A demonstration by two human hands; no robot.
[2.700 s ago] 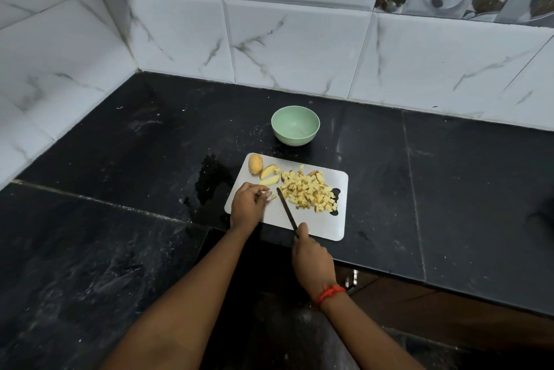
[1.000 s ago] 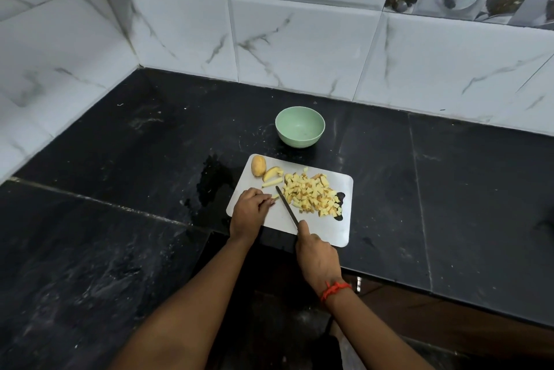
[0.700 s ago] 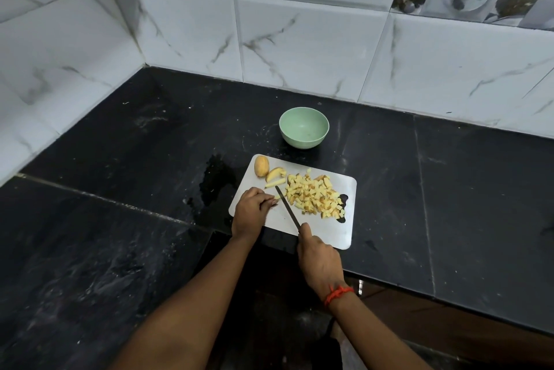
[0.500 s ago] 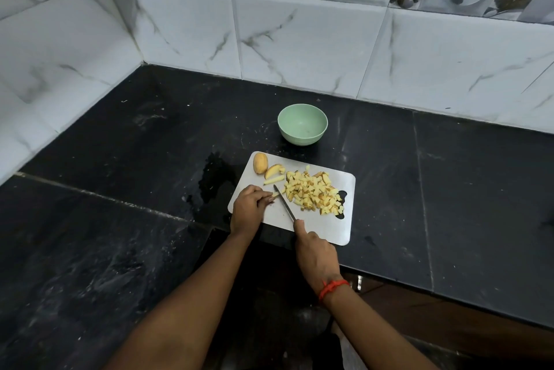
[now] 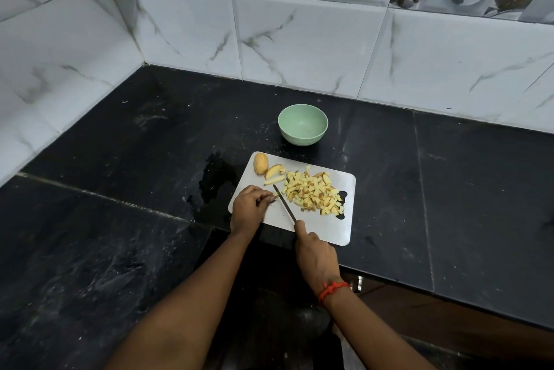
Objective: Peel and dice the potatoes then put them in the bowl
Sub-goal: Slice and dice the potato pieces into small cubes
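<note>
Head view: the right grip (image 5: 314,255) is wrapped round the handle of a thin dark-bladed knife (image 5: 284,204). The knife tip rests on the pale grey rectangular cutting board (image 5: 338,231), touching the left grip (image 5: 248,207). The left grip's fingers curl down, and I cannot tell whether they pinch anything. The pile of yellow diced potato (image 5: 311,192) lies just right of the blade. An unpeeled potato piece (image 5: 260,163) sits beyond the left grip. The mint-green round bowl (image 5: 299,138) stands on the black stone counter (image 5: 120,159) behind the board.

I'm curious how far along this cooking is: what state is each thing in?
bowl: upright, empty.
diced potato: piled on cutting board.
small potato: whole, uncut.
potato wedge: cut, not diced.
knife: blade tip down on board.
right hand: grips knife handle.
left hand: fingers curled beside blade; any piece held is hidden.
</note>
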